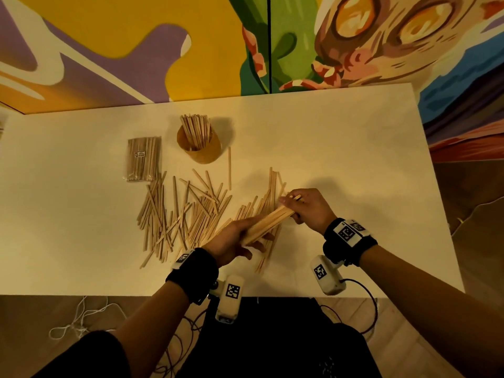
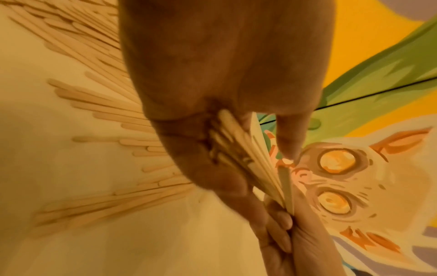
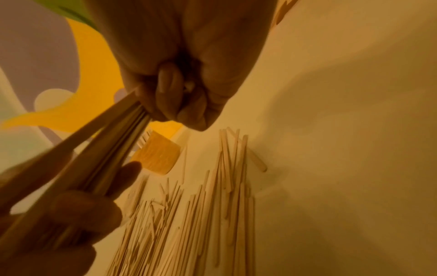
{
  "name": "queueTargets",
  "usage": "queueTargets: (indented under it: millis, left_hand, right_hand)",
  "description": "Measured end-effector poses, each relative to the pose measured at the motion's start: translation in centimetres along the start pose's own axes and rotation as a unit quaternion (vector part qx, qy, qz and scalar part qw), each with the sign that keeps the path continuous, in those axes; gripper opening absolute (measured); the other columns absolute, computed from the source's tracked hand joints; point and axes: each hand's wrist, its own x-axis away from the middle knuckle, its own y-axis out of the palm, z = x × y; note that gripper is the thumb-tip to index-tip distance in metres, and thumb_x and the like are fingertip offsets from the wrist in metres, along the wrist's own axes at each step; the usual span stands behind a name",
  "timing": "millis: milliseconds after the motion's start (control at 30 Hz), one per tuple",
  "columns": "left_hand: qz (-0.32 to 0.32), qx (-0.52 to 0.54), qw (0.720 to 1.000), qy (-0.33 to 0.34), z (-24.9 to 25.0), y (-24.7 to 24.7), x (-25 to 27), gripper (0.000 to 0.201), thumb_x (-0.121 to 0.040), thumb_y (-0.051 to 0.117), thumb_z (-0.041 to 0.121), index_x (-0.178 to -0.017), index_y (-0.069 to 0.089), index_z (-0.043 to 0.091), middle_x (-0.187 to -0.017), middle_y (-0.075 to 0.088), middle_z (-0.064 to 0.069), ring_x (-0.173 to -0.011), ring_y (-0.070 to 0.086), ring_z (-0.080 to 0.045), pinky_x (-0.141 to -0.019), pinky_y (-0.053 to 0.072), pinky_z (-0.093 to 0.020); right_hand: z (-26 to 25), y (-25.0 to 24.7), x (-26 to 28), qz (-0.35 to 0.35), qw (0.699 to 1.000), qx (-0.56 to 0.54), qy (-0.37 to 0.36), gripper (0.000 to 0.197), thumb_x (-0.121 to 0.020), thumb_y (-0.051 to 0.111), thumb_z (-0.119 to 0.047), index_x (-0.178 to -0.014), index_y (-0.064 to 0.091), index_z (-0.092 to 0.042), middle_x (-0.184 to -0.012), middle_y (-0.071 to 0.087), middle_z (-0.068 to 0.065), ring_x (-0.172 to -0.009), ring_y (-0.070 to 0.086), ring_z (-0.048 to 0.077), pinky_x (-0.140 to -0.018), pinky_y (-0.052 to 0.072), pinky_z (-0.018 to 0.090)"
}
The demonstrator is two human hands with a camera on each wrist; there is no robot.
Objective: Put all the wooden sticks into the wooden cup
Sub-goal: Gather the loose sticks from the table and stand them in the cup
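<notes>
Wooden cup (image 1: 202,148) is standing upright on bench (image 1: 341,148), holding wooden sticks (image 1: 195,132). Left hand (image 1: 231,241) and right hand (image 1: 308,208) are gripping stick bundle (image 1: 268,223) ends.

I hold a bundle of pale flat sticks (image 1: 268,224) between my hands, tilted up to the right. Loose sticks (image 1: 185,214) lie scattered beneath and left. The round wooden cup (image 1: 200,147) stands upright farther back, partly filled.
</notes>
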Motion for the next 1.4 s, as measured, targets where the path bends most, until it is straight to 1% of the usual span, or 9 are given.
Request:
queueTargets:
  millis: [200,367,500,633,833,967,1067,1200,1400]
  left_hand:
    - [0.224,0.164,0.958,0.076,-0.6,1.6,-2.7,0.032,-0.098,0.05,0.031,-0.106,0.063,0.003,-0.085,0.072,-0.013,-0.058,0.067,-0.02,-0.04,0.042,-0.022]
    - [0.296,0.193,0.929,0.111,-0.2,2.2,-4.2,0.028,-0.097,0.054,0.026,-0.09,0.06,-0.001,-0.076,0.068,-0.019,-0.039,0.054,-0.019,-0.036,0.038,-0.02]
    - [0.317,0.168,0.925,0.127,-0.2,2.6,-4.3,0.028,-0.096,0.057,0.024,-0.081,0.062,0.001,-0.067,0.068,-0.014,-0.038,0.054,-0.017,-0.035,0.038,-0.02]
    - [0.328,0.114,0.925,0.152,-0.4,2.8,-4.0,0.031,-0.095,0.06,0.025,-0.073,0.065,0.003,-0.057,0.068,-0.007,-0.038,0.056,-0.017,-0.034,0.037,-0.02]
    - [0.331,0.065,0.918,0.209,-0.1,2.5,-3.3,0.034,-0.093,0.062,0.024,-0.071,0.067,-0.001,-0.063,0.069,-0.014,-0.037,0.056,-0.02,-0.034,0.037,-0.022]
    - [0.339,0.081,0.906,0.24,-0.1,2.6,-3.4,0.033,-0.098,0.053,0.022,-0.072,0.059,0.001,-0.067,0.063,-0.027,-0.036,0.052,-0.023,-0.035,0.036,-0.023]
    - [0.351,0.161,0.897,0.215,-0.3,2.8,-3.4,0.033,-0.101,0.042,0.024,-0.076,0.051,0.004,-0.063,0.059,-0.021,-0.033,0.048,-0.024,-0.035,0.033,-0.022]
    - [0.352,0.196,0.894,0.197,-0.4,3.1,-3.3,0.036,-0.1,0.048,0.028,-0.074,0.052,0.003,-0.054,0.062,-0.013,-0.033,0.047,-0.023,-0.035,0.034,-0.022]
    - [0.343,0.072,0.895,0.277,-0.6,3.0,-2.8,0.035,-0.098,0.056,0.023,-0.069,0.05,0.004,-0.06,0.059,-0.015,-0.034,0.051,-0.023,-0.036,0.036,-0.023]
  right_hand:
    - [-0.7,1.2,0.6,0.078,0.996,-0.025,-0.019,0.023,-0.091,0.066,-0.014,-0.069,0.064,-0.008,-0.047,0.053,-0.003,-0.04,0.046,0.012,-0.041,0.038,0.023]
    - [-0.7,2.3,1.3,0.108,0.994,-0.018,-0.029,0.022,-0.094,0.062,-0.016,-0.075,0.065,-0.005,-0.051,0.056,0.008,-0.039,0.047,0.017,-0.037,0.036,0.024]
    - [-1.0,2.8,1.2,0.126,0.991,-0.012,-0.036,0.025,-0.094,0.06,-0.017,-0.075,0.064,-0.002,-0.047,0.058,0.004,-0.034,0.049,0.014,-0.036,0.037,0.022]
    - [-1.1,2.5,1.1,0.135,0.989,-0.004,-0.053,0.033,-0.092,0.063,-0.021,-0.064,0.065,-0.003,-0.054,0.058,0.021,-0.034,0.047,0.021,-0.04,0.04,0.025]
    - [-1.6,2.0,0.8,0.103,0.994,-0.041,-0.019,0.017,-0.091,0.062,-0.013,-0.082,0.068,0.0,-0.057,0.055,0.008,-0.032,0.042,0.021,-0.036,0.034,0.019]
    - [-1.7,2.5,1.4,0.069,0.996,-0.042,-0.024,0.036,-0.097,0.057,-0.024,-0.069,0.062,-0.002,-0.048,0.051,0.002,-0.029,0.037,0.019,-0.034,0.029,0.018]
    - [-1.7,2.8,1.7,0.075,0.996,-0.038,-0.041,0.037,-0.094,0.061,-0.018,-0.059,0.055,-0.009,-0.041,0.047,-0.007,-0.028,0.037,0.017,-0.033,0.029,0.018]
    - [-1.4,3.1,1.4,0.096,0.993,-0.064,-0.037,0.033,-0.089,0.066,-0.01,-0.061,0.049,-0.006,-0.045,0.05,0.005,-0.031,0.043,0.021,-0.036,0.032,0.018]
    - [-1.2,3.0,1.5,0.096,0.989,-0.096,-0.05,0.032,-0.088,0.067,-0.008,-0.06,0.054,-0.005,-0.048,0.056,0.01,-0.036,0.049,0.024,-0.037,0.038,0.024]
